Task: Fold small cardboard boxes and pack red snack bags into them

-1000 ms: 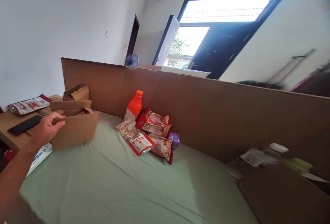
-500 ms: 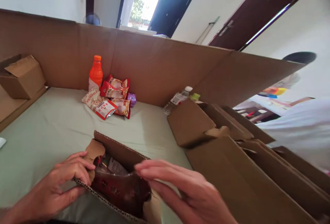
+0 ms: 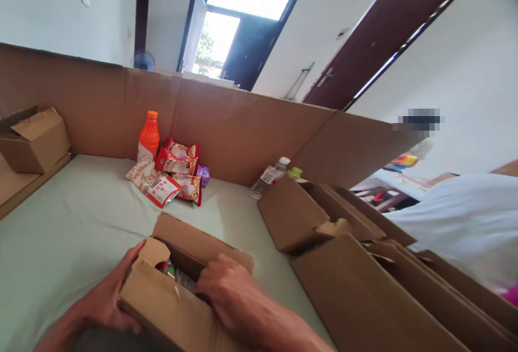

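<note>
Close in front of me is an open cardboard box [image 3: 174,300], its flaps raised. My left hand [image 3: 107,290] grips the box's left end, with the thumb side by the end flap. Inside the opening, my right hand [image 3: 224,287] has its fingers curled down. Their tips are hidden, so I cannot tell what they hold. Some packaged contents [image 3: 184,279] show between that hand and the left flap. Beyond the box are an orange bottle [image 3: 149,139], several red snack packets [image 3: 178,163], a Squirrels packet [image 3: 142,173] and a purple pack [image 3: 204,175].
More open cardboard boxes [image 3: 343,282] stand along the right, with a tilted clear bottle [image 3: 269,176] and a green lid [image 3: 294,173] behind. A small carton [image 3: 40,144] sits at the left. A cardboard wall [image 3: 226,125] runs across the back. Someone in white [image 3: 457,217] is at the right.
My right hand has moved down into the box, its fingers now curled. The dark reddish package at the opening is out of sight. The near flap now stands up, and the view has tilted upward.
</note>
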### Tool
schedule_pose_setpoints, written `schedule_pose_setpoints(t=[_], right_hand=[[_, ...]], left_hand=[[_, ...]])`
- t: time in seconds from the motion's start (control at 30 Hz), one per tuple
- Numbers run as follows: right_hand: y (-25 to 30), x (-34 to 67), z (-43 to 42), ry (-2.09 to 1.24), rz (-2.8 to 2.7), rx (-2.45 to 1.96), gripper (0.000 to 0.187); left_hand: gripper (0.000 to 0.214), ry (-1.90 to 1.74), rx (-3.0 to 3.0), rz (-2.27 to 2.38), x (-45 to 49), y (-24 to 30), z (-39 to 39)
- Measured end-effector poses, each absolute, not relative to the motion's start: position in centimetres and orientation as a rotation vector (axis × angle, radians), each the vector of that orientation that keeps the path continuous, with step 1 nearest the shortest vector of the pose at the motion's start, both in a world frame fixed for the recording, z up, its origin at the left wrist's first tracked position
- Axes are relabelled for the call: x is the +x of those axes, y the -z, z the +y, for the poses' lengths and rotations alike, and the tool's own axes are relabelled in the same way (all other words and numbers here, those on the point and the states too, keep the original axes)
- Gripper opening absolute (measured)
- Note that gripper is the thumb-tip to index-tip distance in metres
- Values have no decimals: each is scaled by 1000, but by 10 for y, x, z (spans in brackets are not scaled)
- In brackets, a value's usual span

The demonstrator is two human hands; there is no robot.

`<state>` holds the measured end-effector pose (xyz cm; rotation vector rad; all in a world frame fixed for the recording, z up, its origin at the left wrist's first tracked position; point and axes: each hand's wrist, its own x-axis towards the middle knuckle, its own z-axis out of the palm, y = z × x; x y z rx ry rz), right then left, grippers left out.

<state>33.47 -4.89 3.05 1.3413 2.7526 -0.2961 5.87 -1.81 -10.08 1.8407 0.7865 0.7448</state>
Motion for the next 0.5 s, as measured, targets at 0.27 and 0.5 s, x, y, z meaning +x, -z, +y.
schedule_pose_setpoints(t=[0.27,0.5], right_hand=[[-74,375,-49,436,3373,2025,23],[-108,415,-10,-271,2829,3209,23]], left_hand=[[121,-873,1767,824,54,64,-15],[121,-880,1759,919,30,88,-1]])
